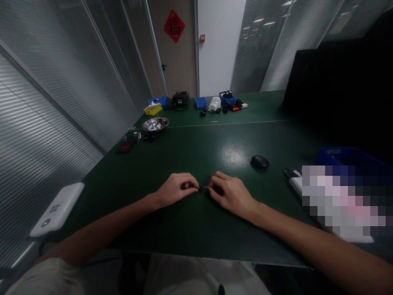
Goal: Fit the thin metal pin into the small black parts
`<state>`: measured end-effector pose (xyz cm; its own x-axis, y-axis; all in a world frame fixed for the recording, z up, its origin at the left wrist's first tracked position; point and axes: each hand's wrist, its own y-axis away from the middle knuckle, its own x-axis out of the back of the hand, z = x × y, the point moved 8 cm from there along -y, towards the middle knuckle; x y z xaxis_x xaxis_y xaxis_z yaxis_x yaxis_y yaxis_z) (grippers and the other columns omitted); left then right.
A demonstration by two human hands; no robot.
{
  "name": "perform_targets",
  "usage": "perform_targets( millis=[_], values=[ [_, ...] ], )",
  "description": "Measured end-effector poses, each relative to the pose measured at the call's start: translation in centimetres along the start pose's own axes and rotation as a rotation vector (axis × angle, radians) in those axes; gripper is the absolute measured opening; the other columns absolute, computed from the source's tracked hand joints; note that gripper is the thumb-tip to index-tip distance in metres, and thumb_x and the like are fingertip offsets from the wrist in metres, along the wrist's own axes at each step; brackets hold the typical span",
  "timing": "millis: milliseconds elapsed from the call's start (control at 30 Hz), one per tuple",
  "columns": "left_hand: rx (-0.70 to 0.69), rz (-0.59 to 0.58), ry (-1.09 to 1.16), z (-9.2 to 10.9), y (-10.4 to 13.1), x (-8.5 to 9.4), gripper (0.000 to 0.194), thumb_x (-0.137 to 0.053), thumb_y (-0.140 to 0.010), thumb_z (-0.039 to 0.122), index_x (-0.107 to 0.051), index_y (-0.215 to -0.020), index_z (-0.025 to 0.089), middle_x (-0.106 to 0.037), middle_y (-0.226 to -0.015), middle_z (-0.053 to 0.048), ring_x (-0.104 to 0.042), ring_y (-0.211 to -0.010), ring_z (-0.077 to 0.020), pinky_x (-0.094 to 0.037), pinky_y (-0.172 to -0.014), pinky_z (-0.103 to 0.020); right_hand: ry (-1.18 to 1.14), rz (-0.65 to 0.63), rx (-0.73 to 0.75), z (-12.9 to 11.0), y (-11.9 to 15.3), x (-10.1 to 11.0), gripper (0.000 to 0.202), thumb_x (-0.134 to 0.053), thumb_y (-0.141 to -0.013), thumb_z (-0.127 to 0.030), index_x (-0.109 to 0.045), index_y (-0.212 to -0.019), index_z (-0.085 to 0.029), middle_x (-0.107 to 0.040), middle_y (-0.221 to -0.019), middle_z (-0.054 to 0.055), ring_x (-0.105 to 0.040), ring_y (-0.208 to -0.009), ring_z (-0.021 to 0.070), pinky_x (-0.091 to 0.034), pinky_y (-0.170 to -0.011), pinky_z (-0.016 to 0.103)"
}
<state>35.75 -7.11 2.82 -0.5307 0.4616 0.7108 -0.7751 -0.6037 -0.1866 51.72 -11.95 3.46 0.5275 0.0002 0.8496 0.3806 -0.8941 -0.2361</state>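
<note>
Both hands rest low over the green table (184,229), close together near its front. My left hand (176,189) is closed in a pinch at a small dark piece (201,188), too small and dim to name. Facing it, my right hand (230,193) pinches a thin, light-coloured sliver (206,187) that reaches toward the dark piece. Whether the two parts touch or are joined, I cannot tell. A black computer mouse (260,162) lies beyond my right hand, apart from it.
At the right are a blue bin (353,157) and a dark screen (319,86). A metal bowl (155,125) holds small bits at the left. Along the back stand a yellow tray (152,109), a blue tray (201,102) and a white device (214,105). A white box (58,211) sits far left.
</note>
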Motion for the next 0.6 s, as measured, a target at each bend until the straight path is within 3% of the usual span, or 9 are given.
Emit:
perform_targets(
  millis=[167,600],
  values=[
    [0.122,-0.031,0.014,-0.57,0.05,0.03,0.029,-0.073,-0.094,0.035,-0.073,-0.118,0.018,-0.07,-0.097,-0.004,-0.06,-0.078,-0.014,-0.044,-0.067,-0.025,0.027,-0.055,-0.012,-0.18,-0.09,0.01,0.013,-0.058,-0.101,-0.027,-0.067,-0.096,-0.021,-0.06,-0.095,0.001,-0.055,-0.07,0.0129,-0.035,-0.061,0.027],
    [0.101,-0.017,0.053,-0.57,0.03,-0.05,0.021,-0.072,-0.095,0.028,-0.08,-0.112,0.018,-0.072,-0.101,-0.005,-0.059,-0.076,-0.0128,-0.044,-0.068,-0.025,0.04,-0.032,0.056,-0.41,-0.16,-0.62,0.013,-0.056,-0.103,-0.028,-0.067,-0.1,-0.022,-0.061,-0.098,0.001,-0.057,-0.072,0.0131,-0.035,-0.062,0.027]
  ],
)
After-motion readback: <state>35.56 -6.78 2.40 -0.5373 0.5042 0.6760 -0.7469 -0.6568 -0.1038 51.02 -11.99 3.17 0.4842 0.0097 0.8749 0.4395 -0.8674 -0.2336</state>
